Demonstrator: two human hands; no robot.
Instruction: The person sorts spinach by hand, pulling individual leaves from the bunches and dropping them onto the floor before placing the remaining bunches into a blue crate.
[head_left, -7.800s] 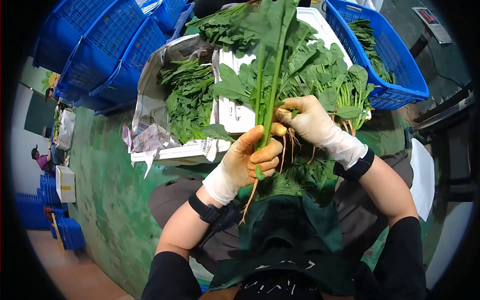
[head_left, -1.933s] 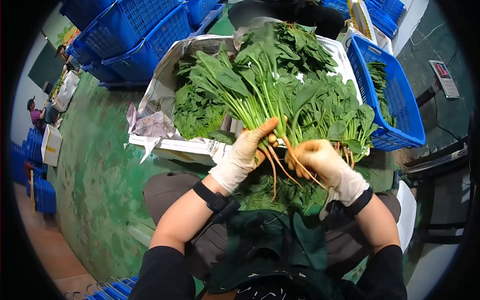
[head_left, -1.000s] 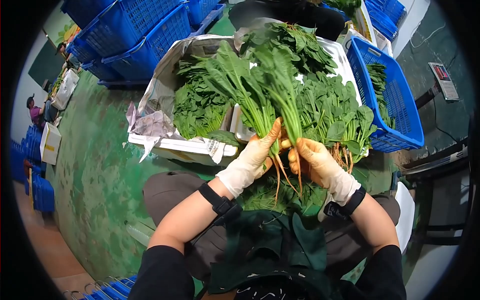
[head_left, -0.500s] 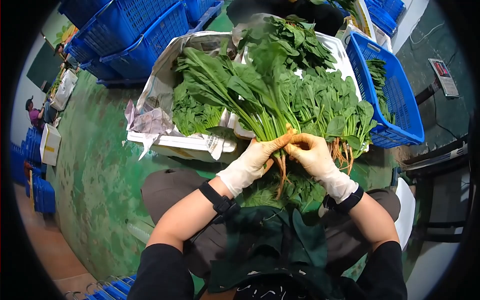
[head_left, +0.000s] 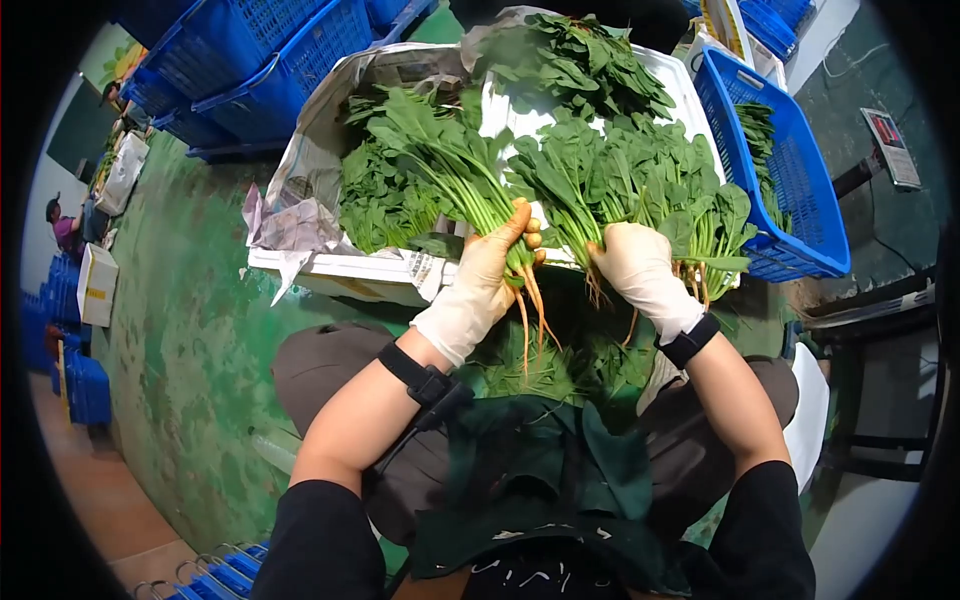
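My left hand [head_left: 476, 285], in a pale glove, is wrapped round the stems of a leafy spinach bunch [head_left: 455, 185]. Its orange-pink roots hang below my fingers, and its leaves lean up and left over the white foam box [head_left: 375, 266]. To the right, my gloved right hand [head_left: 643, 268] is closed at the root end of more spinach [head_left: 562, 185], whose leaves point into the box. Its fingertips are partly hidden. A pile of spinach [head_left: 660, 165] with roots toward me lies on the right side of the box. Cut greens [head_left: 525, 380] lie below my hands.
At the right stands a blue basket [head_left: 815, 215] with greens inside, beside a scale display [head_left: 890, 145]. Stacked blue crates [head_left: 250, 110] rise at the upper left. Newspaper [head_left: 300, 220] lines the box. People sit far left on the green floor [head_left: 190, 330].
My hands were together on one spinach bunch and have moved apart. The left has shifted slightly left with a bunch; the right has lowered spinach toward the pile.
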